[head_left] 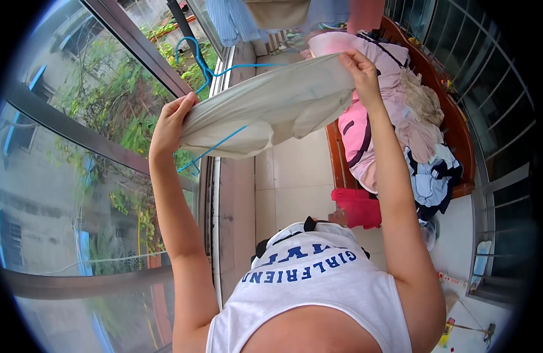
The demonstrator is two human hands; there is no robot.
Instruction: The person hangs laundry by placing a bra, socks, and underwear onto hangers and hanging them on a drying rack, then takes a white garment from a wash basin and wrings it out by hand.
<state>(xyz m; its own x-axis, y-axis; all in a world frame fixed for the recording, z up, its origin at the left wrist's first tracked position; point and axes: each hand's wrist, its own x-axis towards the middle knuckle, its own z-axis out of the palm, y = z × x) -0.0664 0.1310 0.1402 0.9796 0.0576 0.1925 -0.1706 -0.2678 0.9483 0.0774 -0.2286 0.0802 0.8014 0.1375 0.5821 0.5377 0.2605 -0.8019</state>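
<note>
A thin, pale grey-green garment (271,106) is stretched between my two hands in front of me; its exact kind is not clear. My left hand (174,120) pinches its left edge, with the thumb on top. My right hand (362,76) grips the far right corner between thumb and fingers. A blue clothes hanger (208,73) sits at the garment's left part, its hook pointing up and away. One hanger arm shows beyond the cloth, and another blue length lies across the near side. Whether the hanger is inside the garment cannot be made out.
Large window panes (77,165) run along my left. A wooden bench (465,141) on the right bears a pink cushion-like item (359,138) and heaped clothes (427,170). A red container (356,207) stands by it. Hanging clothes (224,20) are ahead, above the tiled floor (295,176).
</note>
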